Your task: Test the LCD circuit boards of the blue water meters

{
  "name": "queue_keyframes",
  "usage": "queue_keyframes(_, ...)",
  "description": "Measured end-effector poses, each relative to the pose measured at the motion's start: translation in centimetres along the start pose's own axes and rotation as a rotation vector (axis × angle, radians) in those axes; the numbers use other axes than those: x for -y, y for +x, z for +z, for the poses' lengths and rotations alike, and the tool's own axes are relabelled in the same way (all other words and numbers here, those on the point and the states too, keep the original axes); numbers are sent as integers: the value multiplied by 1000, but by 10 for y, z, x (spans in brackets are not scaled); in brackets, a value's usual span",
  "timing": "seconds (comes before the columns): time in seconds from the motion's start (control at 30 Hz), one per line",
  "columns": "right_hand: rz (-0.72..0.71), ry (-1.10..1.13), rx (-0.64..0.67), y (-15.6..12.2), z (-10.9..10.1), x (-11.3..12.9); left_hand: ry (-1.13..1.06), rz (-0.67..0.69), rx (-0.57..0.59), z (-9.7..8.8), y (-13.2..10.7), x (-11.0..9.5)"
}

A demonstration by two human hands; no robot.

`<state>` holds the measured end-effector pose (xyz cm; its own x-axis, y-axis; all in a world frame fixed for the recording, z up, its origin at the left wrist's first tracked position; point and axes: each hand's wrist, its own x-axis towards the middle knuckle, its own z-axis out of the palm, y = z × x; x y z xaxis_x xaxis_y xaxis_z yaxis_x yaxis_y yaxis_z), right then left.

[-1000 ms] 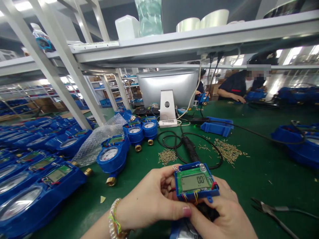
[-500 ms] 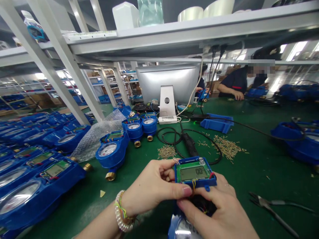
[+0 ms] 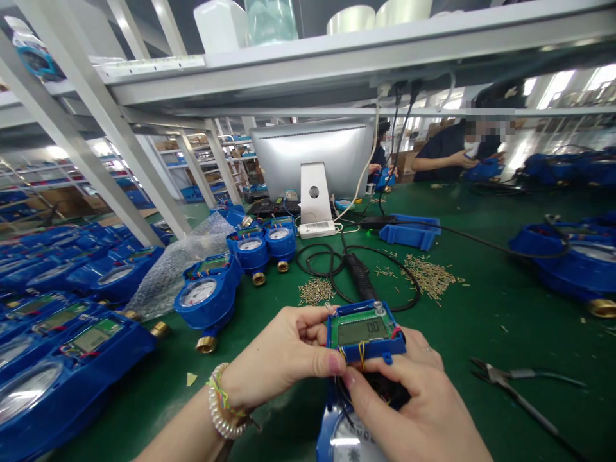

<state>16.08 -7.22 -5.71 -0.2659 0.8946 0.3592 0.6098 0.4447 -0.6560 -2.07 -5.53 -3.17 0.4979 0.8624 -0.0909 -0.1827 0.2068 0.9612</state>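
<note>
Your left hand (image 3: 289, 350) and right hand (image 3: 418, 398) are pinching the display unit (image 3: 363, 330), apparently positioning it, next needing yellow wires (image 3: 362, 353) (between hands) clear.

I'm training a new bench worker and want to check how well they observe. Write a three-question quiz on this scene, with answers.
1. Multiple choice: what are the left hand and the right hand both holding?
A) A roll of tape
B) A blue-framed display unit
C) A blue bin

2. True or false: the pliers lie on the green table, touched by neither hand.

3. Fill in the blank: the beaded bracelet is worn on the ____ wrist.

Key: 1. B; 2. True; 3. left
</note>
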Motion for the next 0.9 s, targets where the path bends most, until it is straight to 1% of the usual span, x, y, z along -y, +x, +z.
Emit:
queue_keyframes(0.17, 25, 50, 3, -3, -2, 2, 10, -11, -26, 1, -1, 1)
queue_keyframes(0.33, 37, 102, 3, -1, -1, 5, 6, -5, -26, 3, -1, 1)
queue_keyframes(0.43, 14, 73, -40, 0, 1, 8, 11, -13, -36, 4, -1, 1)
queue_keyframes(0.53, -13, 37, -118, -2, 4, 12, 19, -19, -60, 5, -1, 1)
queue_keyframes(0.63, -2, 42, -151, -3, 5, 14, 31, -22, -82, 5, 0, 2)
queue_keyframes(0.7, -1, 70, -130, -3, 5, 15, 36, -22, -89, 5, 0, 3)
queue_keyframes(0.83, 48, 127, -82, -2, 1, 14, 46, -21, -101, 6, 0, 3)
queue_keyframes(0.9, 70, 115, -47, -2, 1, 12, 49, -17, -106, 7, 0, 3)
